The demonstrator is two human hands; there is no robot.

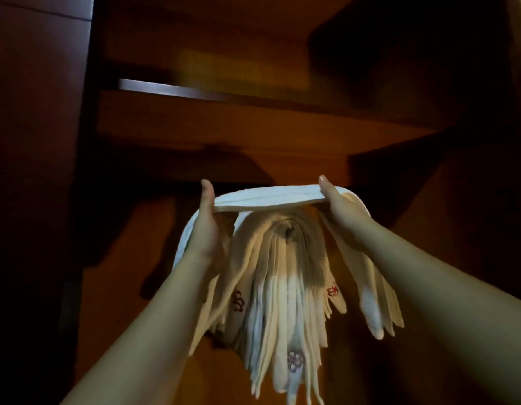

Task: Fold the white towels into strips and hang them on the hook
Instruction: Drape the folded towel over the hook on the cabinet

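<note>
A white towel folded into a strip (268,197) is stretched level between my two hands, its ends drooping down past each wrist. My left hand (205,220) grips its left end with the thumb up. My right hand (338,206) grips its right end. Just below the strip a small metal hook (289,230) pokes out of the wooden back wall. Several folded white towels (279,302) hang from the hook in a thick bundle, some with embroidered flower marks. The hook is mostly buried in them.
I am facing into a dark wooden wardrobe. A shelf edge (224,96) runs across above the hook. A dark side panel (37,171) stands at the left and another wall at the right.
</note>
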